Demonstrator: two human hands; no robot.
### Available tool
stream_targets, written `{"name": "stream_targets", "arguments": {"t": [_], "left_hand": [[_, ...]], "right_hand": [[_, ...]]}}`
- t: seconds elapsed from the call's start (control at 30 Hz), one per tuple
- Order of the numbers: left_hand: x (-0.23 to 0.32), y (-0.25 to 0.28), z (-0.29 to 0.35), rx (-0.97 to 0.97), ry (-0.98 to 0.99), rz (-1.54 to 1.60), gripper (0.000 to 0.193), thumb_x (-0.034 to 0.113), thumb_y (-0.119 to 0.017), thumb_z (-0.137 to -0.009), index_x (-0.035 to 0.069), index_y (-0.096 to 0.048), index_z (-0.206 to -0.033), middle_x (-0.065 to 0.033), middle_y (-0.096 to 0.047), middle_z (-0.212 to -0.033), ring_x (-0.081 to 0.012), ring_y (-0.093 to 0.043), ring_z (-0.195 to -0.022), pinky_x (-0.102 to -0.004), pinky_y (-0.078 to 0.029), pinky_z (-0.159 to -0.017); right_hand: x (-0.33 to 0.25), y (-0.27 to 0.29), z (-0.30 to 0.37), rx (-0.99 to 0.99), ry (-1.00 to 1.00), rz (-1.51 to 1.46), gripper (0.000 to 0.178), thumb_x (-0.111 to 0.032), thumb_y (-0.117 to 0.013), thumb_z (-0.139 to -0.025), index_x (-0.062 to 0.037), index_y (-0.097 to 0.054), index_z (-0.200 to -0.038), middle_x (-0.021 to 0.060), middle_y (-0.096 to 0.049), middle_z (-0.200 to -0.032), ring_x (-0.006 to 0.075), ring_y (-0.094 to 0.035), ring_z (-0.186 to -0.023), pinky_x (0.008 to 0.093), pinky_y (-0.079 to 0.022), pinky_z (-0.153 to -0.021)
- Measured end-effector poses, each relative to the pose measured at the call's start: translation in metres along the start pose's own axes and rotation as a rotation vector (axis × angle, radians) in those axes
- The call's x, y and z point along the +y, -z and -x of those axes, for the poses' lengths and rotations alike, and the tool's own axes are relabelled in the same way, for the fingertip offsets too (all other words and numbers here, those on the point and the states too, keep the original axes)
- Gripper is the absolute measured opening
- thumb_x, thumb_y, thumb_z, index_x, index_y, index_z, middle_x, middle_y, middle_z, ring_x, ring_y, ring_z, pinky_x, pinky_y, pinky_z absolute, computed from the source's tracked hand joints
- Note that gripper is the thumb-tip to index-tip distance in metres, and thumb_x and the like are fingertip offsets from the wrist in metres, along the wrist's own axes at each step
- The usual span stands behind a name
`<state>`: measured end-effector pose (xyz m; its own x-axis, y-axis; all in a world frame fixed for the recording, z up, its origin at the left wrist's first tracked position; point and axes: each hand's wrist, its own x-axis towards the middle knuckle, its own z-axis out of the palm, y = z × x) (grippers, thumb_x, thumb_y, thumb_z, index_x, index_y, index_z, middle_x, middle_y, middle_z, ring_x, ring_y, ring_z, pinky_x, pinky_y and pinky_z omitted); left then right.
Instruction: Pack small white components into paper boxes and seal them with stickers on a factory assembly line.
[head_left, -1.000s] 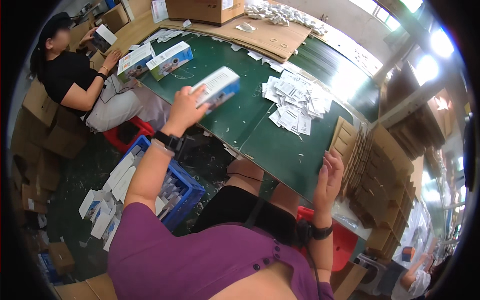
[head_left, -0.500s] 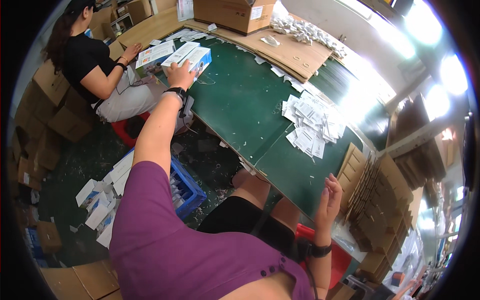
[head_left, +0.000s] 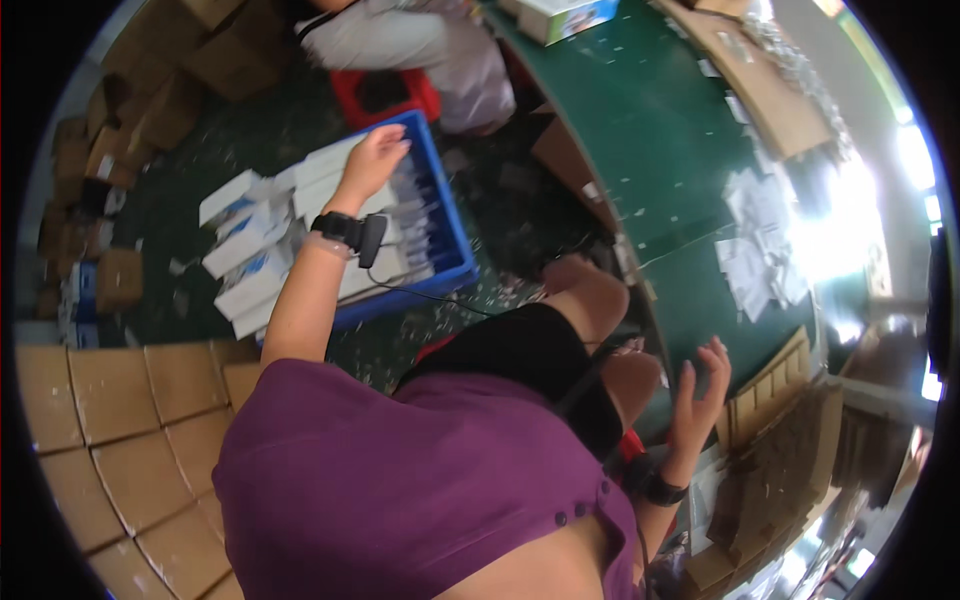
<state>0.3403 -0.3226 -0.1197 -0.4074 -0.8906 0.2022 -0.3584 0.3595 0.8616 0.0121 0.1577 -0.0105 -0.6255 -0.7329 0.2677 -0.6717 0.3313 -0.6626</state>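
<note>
My left hand [head_left: 372,168] hangs over the blue plastic crate [head_left: 452,235] on the floor to my left. Its fingers are loosely extended, and nothing shows in them. Beneath it, white cartons [head_left: 325,190] fill the crate, several of them jutting past its left side with blue printed faces [head_left: 265,262]. My right hand [head_left: 700,395] is raised near the table's front edge, fingers spread and empty. Beyond it, a pile of white folded leaflets [head_left: 755,250] lies on the green tabletop [head_left: 640,130]. A printed carton [head_left: 565,18] stands at the table's far end, partly cut off by the frame.
Stacked brown cardboard boxes [head_left: 130,430] stand at lower left, with more boxes [head_left: 180,100] behind. A seated co-worker's light trousers [head_left: 400,40] and red stool [head_left: 375,90] are beyond the crate. Cardboard dividers [head_left: 790,440] lean at right. A cable [head_left: 430,297] trails from my left wrist.
My left hand has left the cartons on the table and swung down over the crate. My view has turned down and left. The right hand stays raised and empty.
</note>
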Motion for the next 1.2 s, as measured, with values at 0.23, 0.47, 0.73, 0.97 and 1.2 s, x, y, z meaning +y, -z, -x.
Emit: {"name": "stream_targets", "arguments": {"t": [0.23, 0.47, 0.73, 0.97, 1.2], "left_hand": [[-0.136, 0.119, 0.184, 0.105, 0.586, -0.516, 0.054, 0.035, -0.079, -0.080, 0.006, -0.062, -0.122, -0.0179, -0.069, -0.112, -0.0302, -0.067, -0.103, -0.0374, -0.052, -0.090], [-0.069, 0.062, 0.212, -0.387, 0.346, -1.029, 0.074, 0.035, -0.089, -0.062, 0.009, -0.057, -0.125, -0.0188, -0.062, -0.118, -0.0361, -0.059, -0.112, -0.0438, -0.048, -0.097], [-0.052, 0.067, 0.182, -0.443, 0.259, -0.931, 0.081, 0.028, -0.091, -0.057, 0.009, -0.053, -0.126, -0.0168, -0.061, -0.120, -0.0344, -0.058, -0.114, -0.0435, -0.047, -0.099], [0.104, 0.013, 0.102, -0.488, -0.254, -0.206, 0.075, 0.009, -0.086, -0.064, 0.011, -0.048, -0.128, -0.0146, -0.058, -0.134, -0.0281, -0.053, -0.130, -0.0376, -0.039, -0.110], [0.223, -0.090, 0.052, -0.509, -0.826, 0.013, 0.073, 0.010, -0.088, -0.064, 0.013, -0.047, -0.125, -0.0125, -0.059, -0.133, -0.0315, -0.055, -0.127, -0.0499, -0.034, -0.115]], "right_hand": [[0.016, -0.015, 0.006, 0.002, -0.022, -0.005, 0.020, -0.007, -0.060, -0.096, -0.0012, -0.060, -0.115, 0.0180, -0.053, -0.141, 0.0315, -0.051, -0.128, 0.0402, -0.037, -0.110], [0.020, -0.018, 0.019, 0.038, -0.064, -0.039, 0.018, -0.007, -0.059, -0.096, -0.0011, -0.061, -0.113, 0.0172, -0.053, -0.141, 0.0307, -0.052, -0.128, 0.0397, -0.039, -0.108], [0.009, -0.020, 0.015, 0.066, -0.029, -0.044, 0.017, -0.004, -0.060, -0.094, -0.0005, -0.062, -0.110, 0.0170, -0.055, -0.139, 0.0301, -0.054, -0.126, 0.0388, -0.040, -0.107], [0.004, -0.009, 0.008, 0.040, -0.021, -0.226, 0.023, 0.001, -0.062, -0.090, -0.0011, -0.062, -0.113, 0.0163, -0.059, -0.134, 0.0278, -0.056, -0.124, 0.0365, -0.042, -0.105], [-0.062, 0.042, -0.008, -0.061, 0.178, -0.327, 0.039, -0.006, -0.073, -0.080, -0.0037, -0.062, -0.117, 0.0176, -0.061, -0.130, 0.0337, -0.059, -0.120, 0.0380, -0.045, -0.102]]}}
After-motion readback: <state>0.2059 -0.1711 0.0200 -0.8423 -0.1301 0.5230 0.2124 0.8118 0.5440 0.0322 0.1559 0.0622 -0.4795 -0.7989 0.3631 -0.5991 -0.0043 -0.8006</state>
